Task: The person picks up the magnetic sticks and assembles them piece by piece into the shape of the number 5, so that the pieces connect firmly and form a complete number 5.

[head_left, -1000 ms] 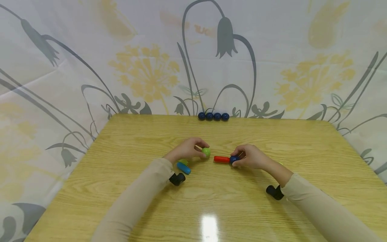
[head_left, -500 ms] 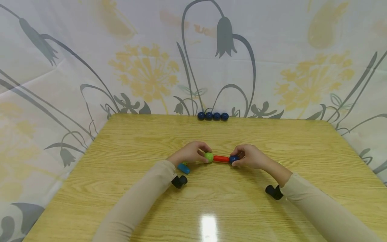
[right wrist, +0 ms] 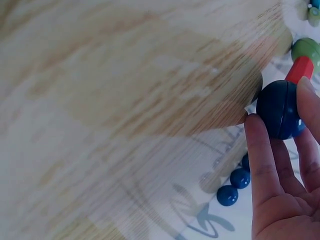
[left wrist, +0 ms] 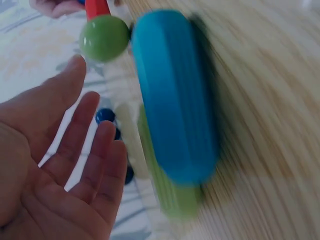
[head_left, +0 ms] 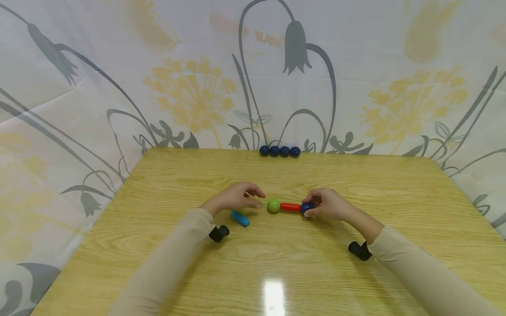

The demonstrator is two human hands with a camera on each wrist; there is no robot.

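My right hand [head_left: 330, 205] pinches a dark blue ball [right wrist: 276, 110] between thumb and fingers. A short red rod [head_left: 290, 207] lies between that ball and a light green ball [head_left: 273, 206], touching both in a line on the table. My left hand [head_left: 237, 196] is just left of the green ball, apart from it. Its fingers are loosely extended, with nothing in them. Below the left hand is a blue rod [left wrist: 175, 95]. A green rod [left wrist: 177, 200] lies beside it, partly hidden by it in the left wrist view.
Several dark blue balls [head_left: 274, 151] stand in a row at the far edge of the wooden table [head_left: 189, 171], against a flowered cloth [head_left: 253, 87]. A small yellowish thing [head_left: 367, 213] shows behind the right wrist, mostly hidden.
The left hand brought the green ball rightward and down to the red rod's left end. It then let go and moved back left. The right hand stayed on the blue ball.
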